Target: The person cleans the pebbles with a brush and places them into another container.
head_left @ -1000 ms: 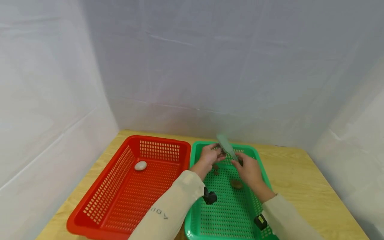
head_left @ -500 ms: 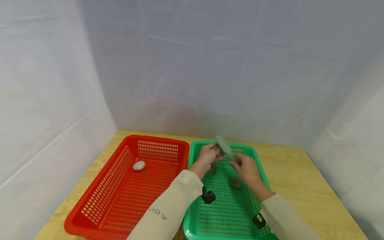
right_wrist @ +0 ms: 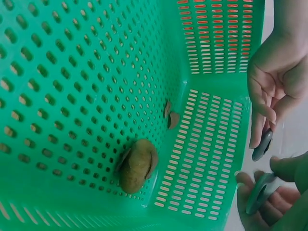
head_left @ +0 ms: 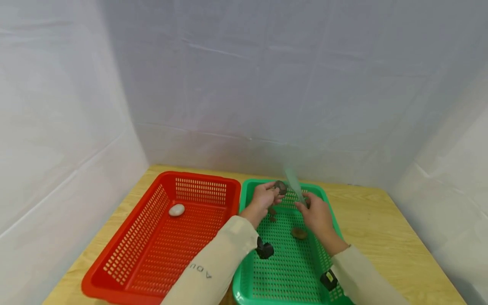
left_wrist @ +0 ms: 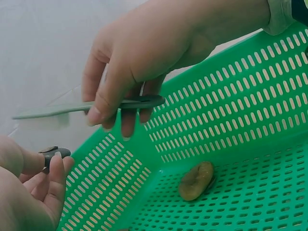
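My left hand (head_left: pixel 263 199) pinches a small dark oval piece (head_left: pixel 281 187) over the far end of the green basket (head_left: pixel 286 271). In the left wrist view the dark piece (left_wrist: pixel 58 154) sits between thumb and fingertips. My right hand (head_left: pixel 315 214) grips the handle of a pale green brush (head_left: pixel 292 181), its head pointing up and away, apart from the dark piece. The bristles blur under the brush head (left_wrist: pixel 45 112) in the left wrist view. A yellow-brown lump (right_wrist: pixel 138 166) with darker flaps at its sides lies on the green basket's floor, near small brown fragments (right_wrist: pixel 173 119).
A red basket (head_left: pixel 167 296) stands at the left, beside the green one, with a white egg-shaped thing (head_left: pixel 176 210) on its floor. Both are on a wooden table (head_left: pixel 389 237). White sheeting (head_left: pixel 248 84) hangs behind and at both sides.
The brush has moved slightly right and away from the dark piece and stands steeper. More of the dark piece now shows in my left hand. The lump and the white thing stay put.
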Available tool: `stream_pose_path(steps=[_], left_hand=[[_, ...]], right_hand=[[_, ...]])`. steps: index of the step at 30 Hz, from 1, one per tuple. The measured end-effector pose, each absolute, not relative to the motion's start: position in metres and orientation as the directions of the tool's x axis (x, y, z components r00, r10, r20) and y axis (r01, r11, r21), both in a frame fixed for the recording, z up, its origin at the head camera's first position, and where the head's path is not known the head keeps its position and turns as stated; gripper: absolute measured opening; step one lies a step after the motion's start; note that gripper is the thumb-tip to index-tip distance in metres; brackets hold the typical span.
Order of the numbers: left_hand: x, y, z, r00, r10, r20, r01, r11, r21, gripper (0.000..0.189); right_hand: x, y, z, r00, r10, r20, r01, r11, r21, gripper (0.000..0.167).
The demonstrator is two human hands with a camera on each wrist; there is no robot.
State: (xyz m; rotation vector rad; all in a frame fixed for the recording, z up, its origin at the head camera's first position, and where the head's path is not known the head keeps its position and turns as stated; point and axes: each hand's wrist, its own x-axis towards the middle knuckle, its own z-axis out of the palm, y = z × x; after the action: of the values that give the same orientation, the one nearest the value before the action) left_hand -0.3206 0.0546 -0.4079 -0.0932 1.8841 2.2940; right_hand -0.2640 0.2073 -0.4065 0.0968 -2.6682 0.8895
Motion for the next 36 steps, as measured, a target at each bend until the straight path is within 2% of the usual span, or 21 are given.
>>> stream_pose_path(steps=[5, 9, 18, 25, 28, 33, 36], left_hand=[[-0.3203, 0.0542, -0.4092, -0.985, 0.087, -0.149, -0.163, -0.193, 0.967, 0.040], [-0.3204, 0.0550, -0.4086, -0.988, 0.063, -0.140, -0.150, -0.180, 0.972, 0.039], [-0.3226, 0.0558, -0.4063, -0.992, 0.036, -0.123, -0.128, -0.187, 0.974, 0.039], [-0.3183, 0.0533, -0.4078, -0.991, 0.053, -0.125, -0.134, -0.210, 0.968, 0.041], [-0.3179, 0.0527, -0.4064, -0.994, 0.048, -0.101, -0.108, -0.202, 0.973, 0.042], [-0.3183, 0.0529, -0.4058, -0.994, 0.052, -0.091, -0.100, -0.192, 0.976, 0.041], [-0.3188, 0.0537, -0.4066, -0.994, 0.033, -0.102, -0.106, -0.193, 0.975, 0.038]], right_hand=[[-0.2627, 0.2039, -0.4079, -0.924, -0.055, 0.378, -0.262, 0.811, -0.523, 0.035], [-0.2628, 0.2038, -0.4085, -0.931, -0.082, 0.355, -0.268, 0.814, -0.516, 0.037], [-0.2641, 0.2066, -0.4024, -0.941, -0.043, 0.335, -0.226, 0.817, -0.530, 0.039], [-0.2591, 0.2063, -0.4041, -0.967, 0.031, 0.255, -0.124, 0.812, -0.570, 0.041], [-0.2600, 0.2062, -0.4051, -0.958, 0.061, 0.280, -0.115, 0.811, -0.573, 0.043], [-0.2613, 0.2046, -0.4065, -0.928, 0.007, 0.372, -0.213, 0.809, -0.547, 0.038], [-0.2617, 0.2030, -0.4077, -0.921, -0.051, 0.385, -0.266, 0.806, -0.529, 0.035]])
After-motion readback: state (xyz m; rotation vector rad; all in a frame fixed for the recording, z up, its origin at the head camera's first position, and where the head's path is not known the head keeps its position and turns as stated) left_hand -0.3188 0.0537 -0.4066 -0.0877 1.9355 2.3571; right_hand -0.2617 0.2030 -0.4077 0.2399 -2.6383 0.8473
